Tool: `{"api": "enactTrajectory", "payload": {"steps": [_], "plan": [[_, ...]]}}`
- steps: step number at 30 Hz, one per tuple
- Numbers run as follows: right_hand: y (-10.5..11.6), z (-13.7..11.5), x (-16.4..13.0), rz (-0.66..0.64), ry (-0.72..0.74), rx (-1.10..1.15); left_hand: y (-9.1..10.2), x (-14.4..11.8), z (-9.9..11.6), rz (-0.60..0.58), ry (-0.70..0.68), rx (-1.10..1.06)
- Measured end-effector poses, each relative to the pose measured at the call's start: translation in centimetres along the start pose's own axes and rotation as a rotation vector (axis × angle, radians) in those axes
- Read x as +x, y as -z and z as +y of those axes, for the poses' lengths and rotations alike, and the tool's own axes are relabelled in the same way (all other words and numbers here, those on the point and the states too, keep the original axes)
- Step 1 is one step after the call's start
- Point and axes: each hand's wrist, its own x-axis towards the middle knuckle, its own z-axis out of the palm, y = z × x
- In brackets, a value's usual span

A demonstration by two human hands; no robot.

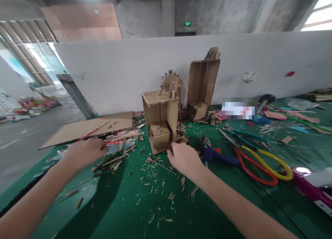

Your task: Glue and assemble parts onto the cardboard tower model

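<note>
A small cardboard lift model (pixel 146 111) stands upright on the green table, with a cardboard box (pixel 160 137) inside its open frame and a round wheel (pixel 170 82) on top. My right hand (pixel 186 161) is at the model's lower right corner, its thumb and bent fingers closed on the base edge. To the left, my left hand (pixel 83 152) hovers beside a pile of thin sticks (pixel 124 137) with its fingers curled in. Whatever those fingers may hold is hidden. A second, taller cardboard model (pixel 190 81) stands behind, against the white partition.
Scissors with red and yellow handles (pixel 255 166), teal-handled pliers (pixel 246 135) and a blue glue gun (pixel 218 156) lie right of my right hand. A purple-and-white device (pixel 311 187) is at far right. Wood scraps (pixel 153 183) litter the green table (pixel 124 211). A cardboard sheet (pixel 85 128) lies left.
</note>
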Motion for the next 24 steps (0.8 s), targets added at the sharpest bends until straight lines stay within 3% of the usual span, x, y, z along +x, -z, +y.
{"api": "enactTrajectory", "payload": {"steps": [1,3,5,8,11,14,16,18,20,22,24], "plan": [[-0.2,0.0,0.3,0.009,-0.012,0.013,0.0,0.1,-0.8,0.017,0.086,0.103],[-0.7,-0.1,0.9,0.041,-0.042,0.017,0.1,0.2,-1.6,0.035,0.096,0.191],[-1.2,-0.2,1.3,0.07,-0.072,0.004,0.2,0.2,-1.1,0.069,-0.056,0.143],[-1.8,-0.4,1.7,0.09,-0.104,-0.033,0.0,0.2,1.5,0.07,-0.294,-0.008],[-1.8,-0.3,1.5,0.104,-0.081,-0.063,-0.4,0.5,4.7,-0.021,-0.317,-0.066],[-0.9,-0.5,0.4,0.07,0.111,-0.06,-1.4,2.0,6.7,0.08,-0.265,-0.252],[0.0,-1.1,-1.0,0.036,0.328,-0.05,-2.1,3.6,7.3,0.236,-0.219,-0.44],[0.7,-2.2,-2.9,0.01,0.586,-0.039,-2.7,5.2,7.7,0.314,-0.19,-0.649],[1.1,-3.5,-4.8,0.037,0.814,-0.026,-2.8,6.4,8.3,0.297,-0.208,-0.806],[1.2,-4.7,-5.9,0.114,0.951,0.012,-2.4,7.0,9.0,0.248,-0.257,-0.84],[1.2,-5.3,-5.8,0.191,0.903,0.056,-1.8,6.9,9.9,0.25,-0.269,-0.75]]}}
